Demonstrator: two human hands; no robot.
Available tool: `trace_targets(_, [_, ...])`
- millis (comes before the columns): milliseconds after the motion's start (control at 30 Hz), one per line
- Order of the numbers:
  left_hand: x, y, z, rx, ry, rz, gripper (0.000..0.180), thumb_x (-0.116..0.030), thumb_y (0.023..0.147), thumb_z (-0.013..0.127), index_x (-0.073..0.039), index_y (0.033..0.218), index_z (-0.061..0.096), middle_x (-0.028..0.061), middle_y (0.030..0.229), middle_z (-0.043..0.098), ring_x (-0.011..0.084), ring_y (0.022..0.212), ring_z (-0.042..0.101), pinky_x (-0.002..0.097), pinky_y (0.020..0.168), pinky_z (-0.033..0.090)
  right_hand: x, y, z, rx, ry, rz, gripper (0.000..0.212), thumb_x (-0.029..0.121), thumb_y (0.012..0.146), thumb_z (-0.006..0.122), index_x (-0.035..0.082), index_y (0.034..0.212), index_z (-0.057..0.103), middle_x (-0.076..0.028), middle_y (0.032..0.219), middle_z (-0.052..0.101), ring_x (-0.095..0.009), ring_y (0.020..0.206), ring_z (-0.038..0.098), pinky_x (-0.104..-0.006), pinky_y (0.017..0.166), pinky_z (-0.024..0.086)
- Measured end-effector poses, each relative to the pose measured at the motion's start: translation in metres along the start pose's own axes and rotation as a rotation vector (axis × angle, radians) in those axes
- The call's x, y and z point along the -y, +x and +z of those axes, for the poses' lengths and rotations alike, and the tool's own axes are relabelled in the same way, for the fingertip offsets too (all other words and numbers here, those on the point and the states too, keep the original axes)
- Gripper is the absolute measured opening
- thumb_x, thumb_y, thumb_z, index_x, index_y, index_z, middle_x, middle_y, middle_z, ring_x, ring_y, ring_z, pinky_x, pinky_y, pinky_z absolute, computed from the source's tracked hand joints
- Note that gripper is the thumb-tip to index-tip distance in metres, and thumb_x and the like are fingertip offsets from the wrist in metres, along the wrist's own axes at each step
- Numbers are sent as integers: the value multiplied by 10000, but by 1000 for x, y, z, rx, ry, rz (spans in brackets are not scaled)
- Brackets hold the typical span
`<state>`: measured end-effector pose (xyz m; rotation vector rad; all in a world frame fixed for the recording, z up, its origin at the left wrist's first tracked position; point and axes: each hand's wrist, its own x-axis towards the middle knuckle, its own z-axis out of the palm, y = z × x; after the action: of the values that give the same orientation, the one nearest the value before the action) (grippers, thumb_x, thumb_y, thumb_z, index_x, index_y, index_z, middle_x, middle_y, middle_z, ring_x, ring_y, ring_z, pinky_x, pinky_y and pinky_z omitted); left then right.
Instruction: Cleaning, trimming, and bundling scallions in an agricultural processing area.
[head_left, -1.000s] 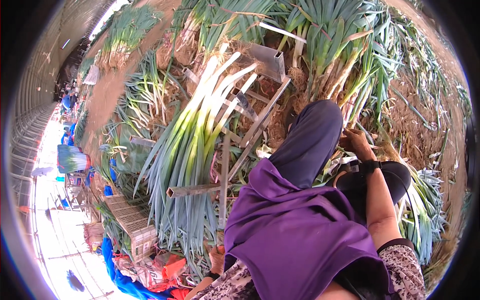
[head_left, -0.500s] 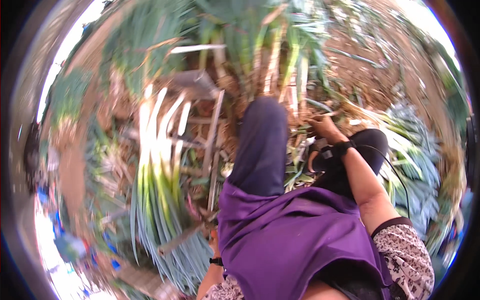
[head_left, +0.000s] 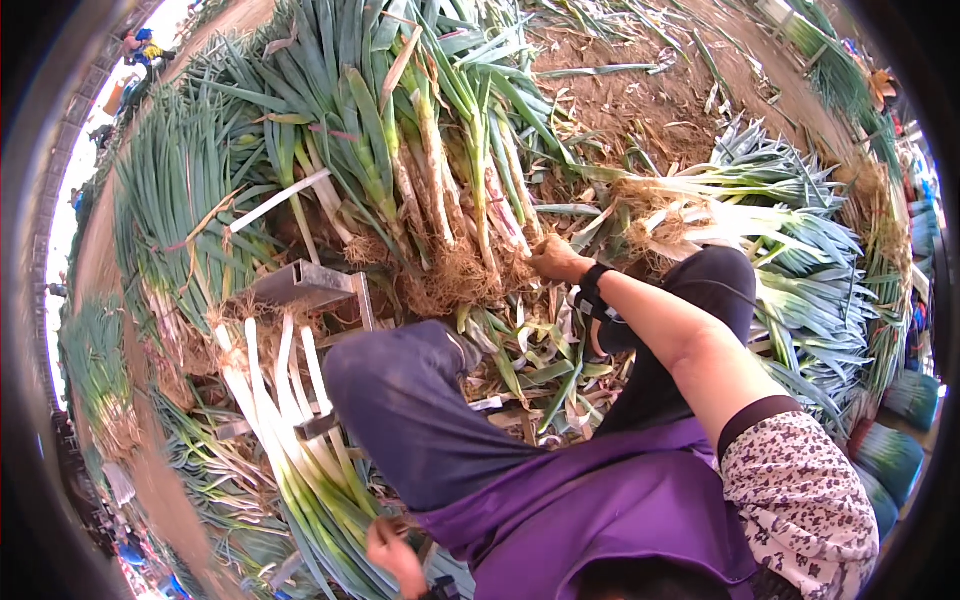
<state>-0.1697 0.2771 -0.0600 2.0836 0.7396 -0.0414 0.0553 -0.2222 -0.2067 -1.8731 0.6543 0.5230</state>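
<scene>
My right hand (head_left: 560, 261) reaches forward past my knees. Its fingers are closed on the root end of a leek (head_left: 503, 215) at the right edge of a bunch standing with its soil-covered roots toward me. My left hand (head_left: 393, 552) is low, beside my thigh, with curled fingers; what they hold, if anything, I cannot make out. Just left of it, several trimmed leeks (head_left: 290, 440) with white stems lie across a metal frame (head_left: 318, 283), green tops toward me.
Another pile of leeks (head_left: 790, 225) lies at the right, roots inward. Untrimmed leeks (head_left: 180, 190) stand at the far left. Cut leaf scraps (head_left: 545, 375) cover the ground between my legs. Bare brown soil (head_left: 620, 110) shows at the back.
My view has swung to the right and steadied. My right hand has come to the roots of the standing bunch. The blade seen near my left hand earlier no longer shows.
</scene>
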Motion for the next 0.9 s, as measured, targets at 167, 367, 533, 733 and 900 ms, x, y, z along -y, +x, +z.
trace_targets(167, [-182, 16, 25, -142, 158, 486, 135, -55, 921, 513, 56, 915, 590, 88, 735, 613, 127, 637, 556, 252, 590, 455, 0, 96, 42, -418, -280, -184, 388, 216, 813, 658, -13, 1105, 543, -214, 926, 658, -372, 878, 625, -447, 745, 492])
trace_targets(367, [-291, 62, 150, 389, -93, 781, 80, 14, 897, 543, 74, 928, 586, 112, 772, 623, 147, 672, 566, 245, 623, 470, 30, 135, 3, -356, -499, -335, 266, 304, 877, 521, 67, 792, 607, -207, 815, 636, -381, 821, 619, -466, 696, 488])
trace_targets(533, [-301, 91, 227, 618, -198, 882, 67, -16, 849, 651, 29, 887, 620, 112, 747, 644, 145, 635, 618, 244, 609, 481, 38, 125, -13, -196, -720, -742, 163, 129, 787, 492, 69, 676, 595, -182, 594, 564, -366, 553, 579, -471, 496, 444])
trace_targets(733, [-274, 99, 275, 786, -30, 623, 205, -88, 832, 677, 23, 997, 627, 134, 904, 650, 170, 686, 617, 278, 616, 497, 80, 2, -16, 29, -501, -1066, 152, 105, 762, 541, 106, 618, 493, -89, 489, 460, -288, 424, 495, -400, 414, 418])
trace_targets(900, [-272, 85, 300, 950, 83, 1157, 172, -18, 779, 603, -8, 947, 633, 180, 930, 635, 356, 851, 595, 413, 736, 498, 138, -129, -47, 330, -18, -1113, 238, 135, 869, 566, 38, 654, 533, -86, 542, 512, -243, 475, 511, -352, 471, 417])
